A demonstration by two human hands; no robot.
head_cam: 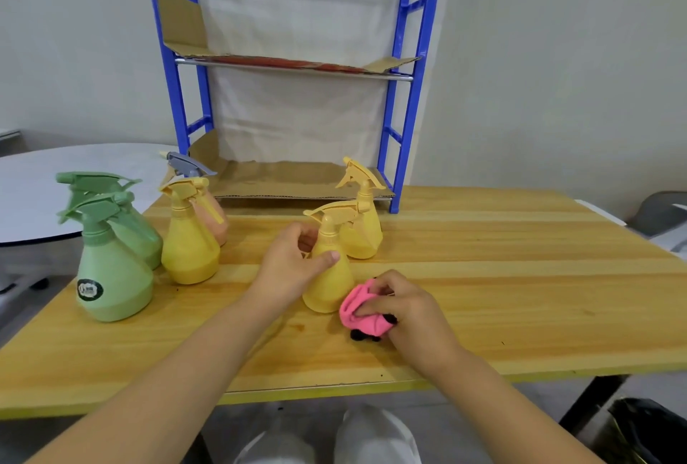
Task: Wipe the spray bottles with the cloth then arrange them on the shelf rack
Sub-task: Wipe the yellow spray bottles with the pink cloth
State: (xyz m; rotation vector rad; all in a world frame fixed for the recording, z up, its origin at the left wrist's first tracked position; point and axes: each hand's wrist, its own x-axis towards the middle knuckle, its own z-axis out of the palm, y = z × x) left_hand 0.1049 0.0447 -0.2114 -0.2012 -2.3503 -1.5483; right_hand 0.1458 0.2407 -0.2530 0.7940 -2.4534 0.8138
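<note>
My left hand [288,263] grips the neck of a yellow spray bottle [329,285] standing upright on the wooden table [483,277]. My right hand [405,305] holds a bunched pink cloth [358,309] against that bottle's lower right side. Behind it stands a second yellow bottle [362,229]. To the left stand a third yellow bottle [189,240], a peach bottle with a grey trigger [215,220] and two green bottles [111,270]. The blue shelf rack [405,92] rises at the table's back, its lower tier lined with cardboard [290,177].
The rack's upper tier [293,67] also carries cardboard. A round white table [55,188] stands to the left, a grey chair [665,218] to the right. A black bag [647,430] lies on the floor at lower right. The table's right half is bare wood.
</note>
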